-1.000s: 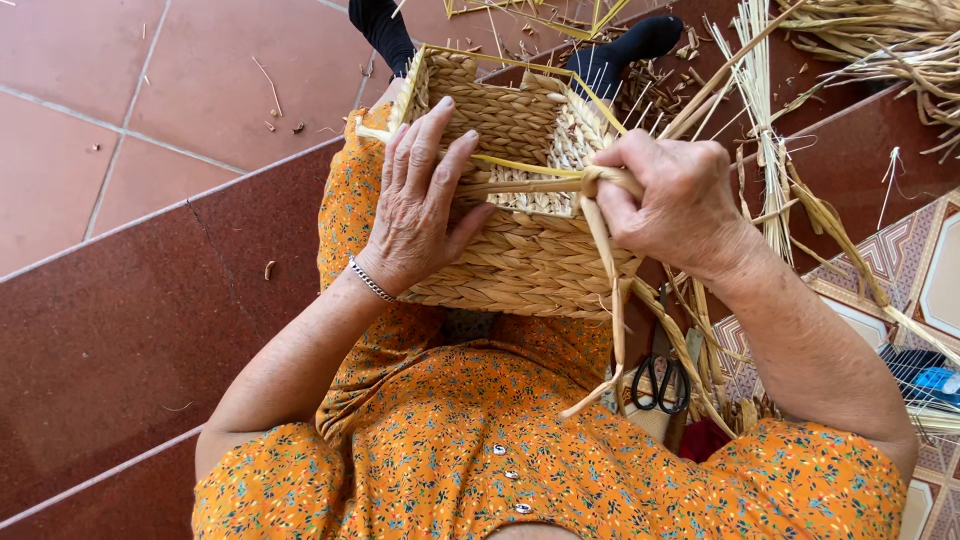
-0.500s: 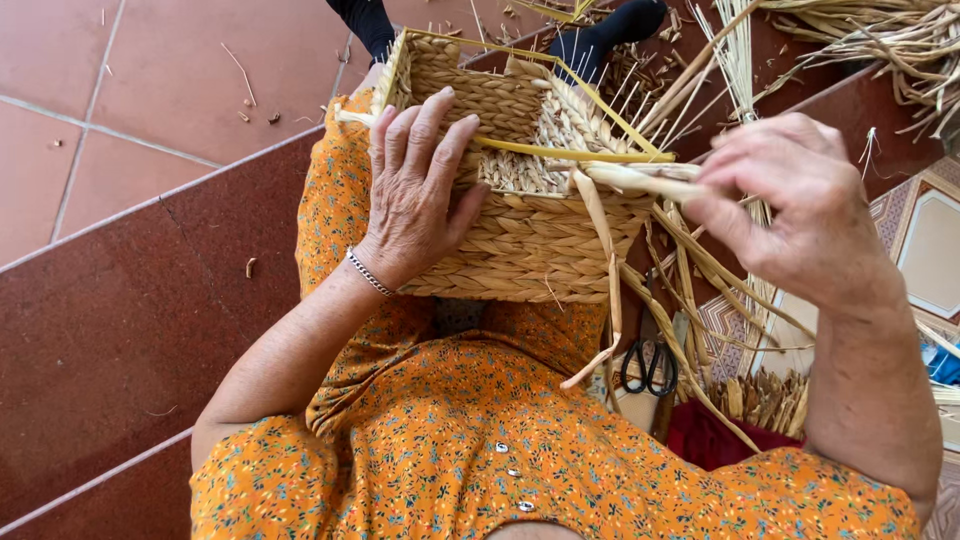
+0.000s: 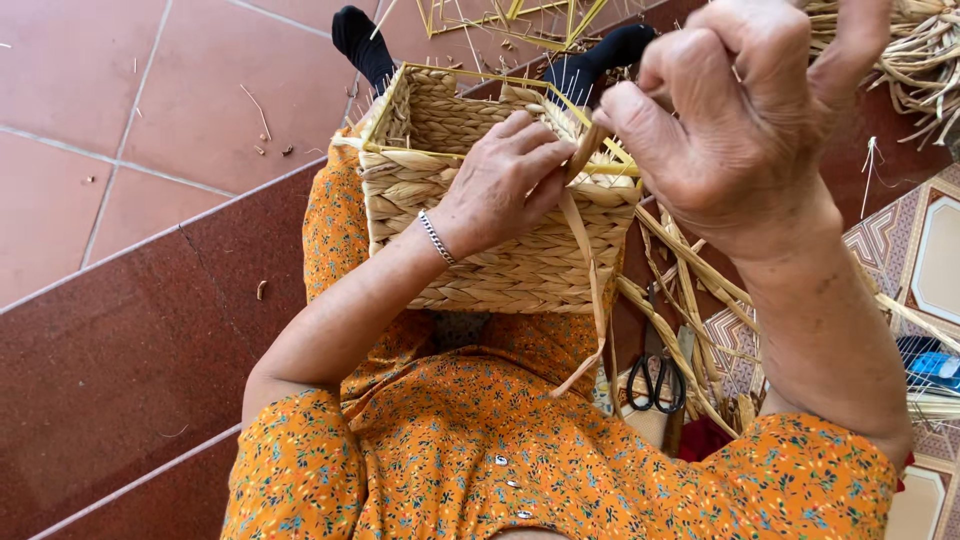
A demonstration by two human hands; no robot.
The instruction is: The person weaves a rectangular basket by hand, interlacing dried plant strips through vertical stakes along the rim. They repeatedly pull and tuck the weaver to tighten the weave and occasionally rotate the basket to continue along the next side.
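Rectangular woven basket of pale tan plaited straw (image 3: 500, 255) rests on the person's lap, open top tilted away toward the feet in black socks (image 3: 362, 40). Yellow stiff frame strips (image 3: 470, 152) run along its rim.

Left hand (image 3: 505, 185) lies flat-ish on the near wall and rim, fingers spread and curled over the top edge, pressing the weave; not closed round anything, just bracing. Silver bracelet (image 3: 436, 238) on that wrist.

Right hand (image 3: 740, 120) is raised above and right of the basket, close to the camera, fingers bunched shut; it looks pinched on the long flat straw strand (image 3: 585, 260), which runs up from the basket's front wall to the fingers, though the exact grip point is hidden behind the knuckles. Strand's loose tail hangs down past the basket's near wall onto the orange floral dress (image 3: 480, 440).

Handling, as a judgement: basket looks light and semi-rigid, walls give a little under pressure, so best held at the rim or a corner where the frame stiffens it. Strand is thin, pliable, dry, likely to crease or split if bent sharply; grip it near the weave, flat between thumb and finger.

Nearby: black-handled scissors (image 3: 655, 380) on the floor just right of the lap, loose straw bundle (image 3: 690, 300) beside them, red tiled floor (image 3: 120, 150) to the left.
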